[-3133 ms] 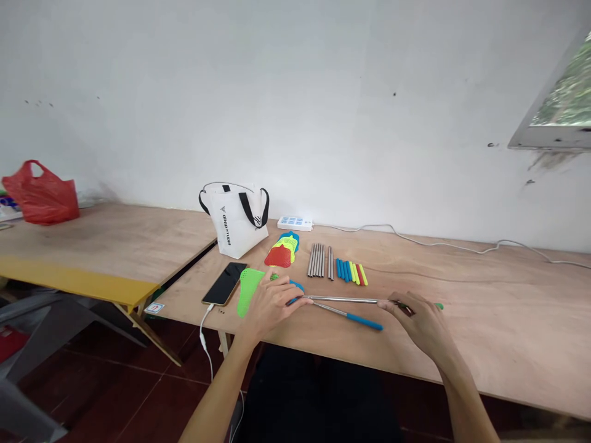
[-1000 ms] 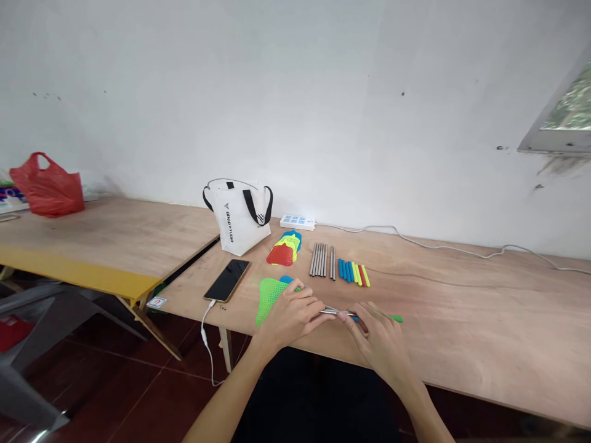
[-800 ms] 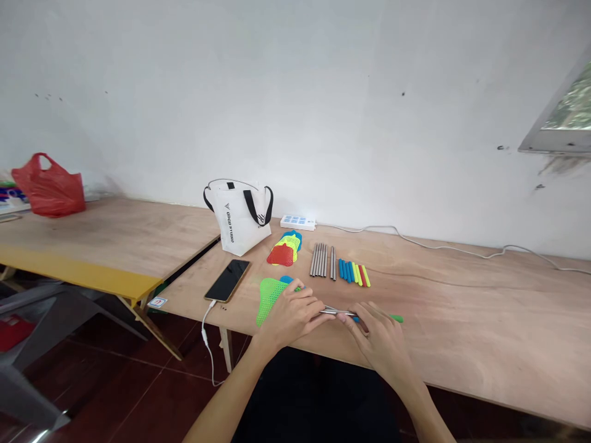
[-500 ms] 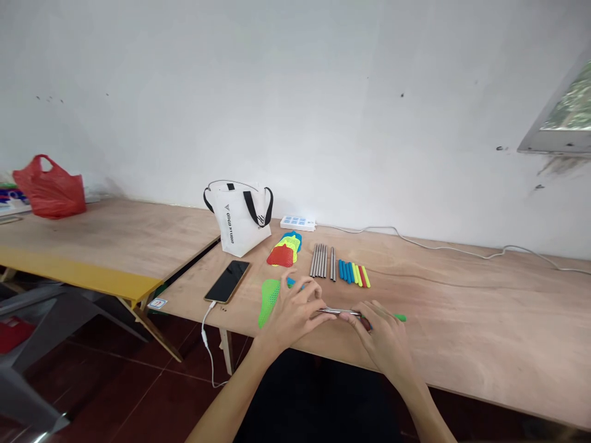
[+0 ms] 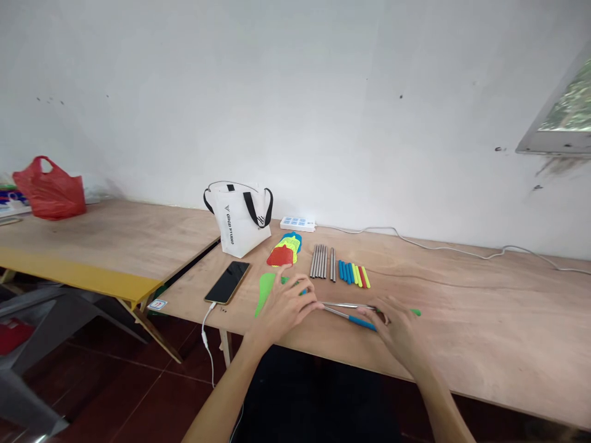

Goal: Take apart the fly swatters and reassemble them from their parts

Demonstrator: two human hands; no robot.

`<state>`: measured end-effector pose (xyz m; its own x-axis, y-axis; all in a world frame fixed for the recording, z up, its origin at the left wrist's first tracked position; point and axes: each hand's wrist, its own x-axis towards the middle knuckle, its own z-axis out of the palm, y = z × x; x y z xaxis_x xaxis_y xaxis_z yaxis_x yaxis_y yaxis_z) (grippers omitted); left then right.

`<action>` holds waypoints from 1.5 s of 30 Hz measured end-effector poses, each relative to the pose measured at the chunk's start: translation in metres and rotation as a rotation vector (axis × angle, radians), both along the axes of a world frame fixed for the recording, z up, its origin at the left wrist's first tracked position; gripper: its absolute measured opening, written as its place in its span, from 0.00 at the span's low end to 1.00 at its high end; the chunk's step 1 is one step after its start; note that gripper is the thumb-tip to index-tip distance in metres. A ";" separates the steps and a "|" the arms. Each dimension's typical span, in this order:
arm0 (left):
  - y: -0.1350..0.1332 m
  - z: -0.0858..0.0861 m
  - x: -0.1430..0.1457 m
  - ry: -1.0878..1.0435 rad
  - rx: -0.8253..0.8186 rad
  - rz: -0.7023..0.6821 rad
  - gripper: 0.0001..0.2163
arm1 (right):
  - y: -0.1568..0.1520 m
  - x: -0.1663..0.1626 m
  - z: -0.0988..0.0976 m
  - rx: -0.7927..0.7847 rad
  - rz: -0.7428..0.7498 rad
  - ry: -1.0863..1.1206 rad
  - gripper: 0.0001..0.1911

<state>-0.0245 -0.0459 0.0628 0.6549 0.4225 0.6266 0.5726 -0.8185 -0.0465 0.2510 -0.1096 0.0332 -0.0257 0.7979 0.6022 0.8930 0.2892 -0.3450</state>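
Observation:
My left hand (image 5: 289,299) is closed at the thumb and fingertips around the left ends of two thin metal rods. Under and beside it lies a green perforated fly swatter head (image 5: 264,288), partly covered, with a bit of blue showing at the fingers. One silver rod (image 5: 346,304) runs across to my right hand (image 5: 394,320), which is closed on it; its green handle end (image 5: 416,312) sticks out past the knuckles. Below it, a second rod with a blue handle (image 5: 362,322) slants toward my right thumb. How the rods join the heads is hidden.
Behind my hands are stacked red, yellow and blue swatter heads (image 5: 282,255), several metal rods (image 5: 318,261), and a row of coloured handles (image 5: 354,274). A phone (image 5: 228,282) on a cable, a white bag (image 5: 237,221) and a power strip (image 5: 298,223) stand left and back.
My right hand has moved right along with the green handle end, and a longer stretch of rod shows between my hands. The blue handle is now exposed. My left hand has shifted slightly left.

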 end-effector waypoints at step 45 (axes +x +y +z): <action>-0.001 -0.009 0.014 0.005 0.086 -0.003 0.12 | 0.011 0.054 -0.007 -0.058 0.077 0.155 0.29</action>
